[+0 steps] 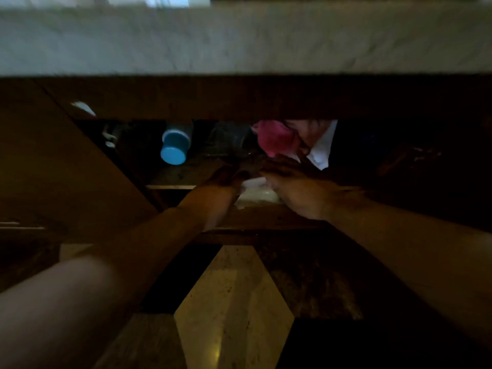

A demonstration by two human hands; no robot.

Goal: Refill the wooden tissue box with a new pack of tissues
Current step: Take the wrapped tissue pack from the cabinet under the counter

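Both my arms reach into a dark open cabinet under a pale marble counter (239, 41). A white, plastic-wrapped tissue pack (257, 191) lies at the cabinet's front edge between my hands. My left hand (222, 179) grips its left end. On the right end, my right hand (290, 190) has its fingers curled over the top. The frame is blurred, so the exact grip is hard to make out. No wooden tissue box is in view.
Inside the cabinet stand a container with a blue lid (174, 146), some dark glassware (226, 139), a pink packet (277, 141) and a white item (320, 149). An open cabinet door (61, 169) hangs at the left. Patterned floor tiles (234, 302) lie below.
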